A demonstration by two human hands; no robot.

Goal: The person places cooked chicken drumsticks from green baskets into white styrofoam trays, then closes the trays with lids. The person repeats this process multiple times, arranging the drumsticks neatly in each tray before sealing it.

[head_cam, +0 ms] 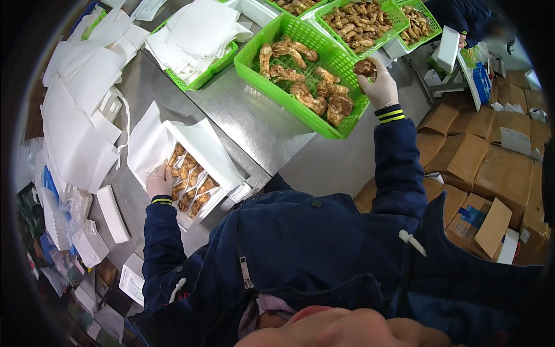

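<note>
My gloved right hand [380,86] holds a brown mushroom [364,68] by the right rim of a green plastic basket [277,96]. Several thick-stemmed mushrooms, like matsutake [308,99], lie spread over the basket's floor. At the left, my gloved left hand [159,179] reaches over the side of a white foam box [225,175], its fingertips at the mushrooms [190,182] inside. Those mushrooms lie in rows with white paper strips between them. Whether the left fingers grip one cannot be made out. White paper liner [149,134] folds out over the box's far side.
Green baskets full of mushrooms [357,24] stand at the back. White paper sheets [197,34] fill another basket. More sheets [82,112] and a foam lid [113,214] lie left on the steel table [247,117]. Cardboard boxes [498,173] and another person [459,17] are at right.
</note>
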